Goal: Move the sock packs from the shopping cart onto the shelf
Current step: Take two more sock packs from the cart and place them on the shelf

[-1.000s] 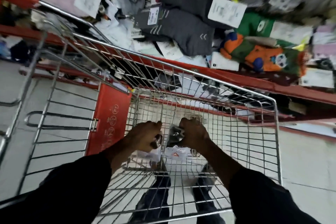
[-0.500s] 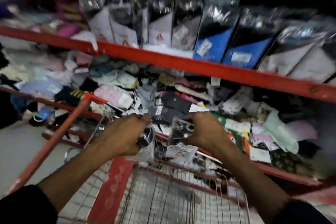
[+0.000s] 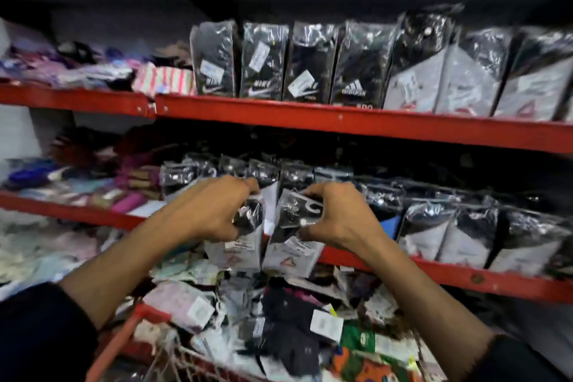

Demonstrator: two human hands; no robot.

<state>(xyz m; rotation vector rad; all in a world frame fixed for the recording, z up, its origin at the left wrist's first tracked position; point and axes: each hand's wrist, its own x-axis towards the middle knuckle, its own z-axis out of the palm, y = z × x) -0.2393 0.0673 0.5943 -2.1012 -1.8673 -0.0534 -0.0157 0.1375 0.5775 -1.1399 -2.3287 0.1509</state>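
Each of my hands holds one clear-wrapped black-and-grey sock pack, raised in front of the middle red shelf (image 3: 449, 276). My left hand (image 3: 214, 211) grips the left sock pack (image 3: 242, 245) by its top. My right hand (image 3: 338, 220) grips the right sock pack (image 3: 291, 248) the same way. Both packs hang side by side, almost touching, just before a row of similar packs (image 3: 465, 236) standing on that shelf. Only the red corner of the shopping cart (image 3: 136, 329) and some wire show at the bottom left.
The upper red shelf (image 3: 341, 121) carries upright black sock packs (image 3: 310, 65) and grey ones to the right. Loose coloured socks fill the left shelf sections (image 3: 77, 189). A heap of mixed socks (image 3: 279, 319) lies on the lowest shelf below my hands.
Both hands lifted the two packs out of the cart and up to the middle shelf. The view swung from the cart basket up to the shelves.
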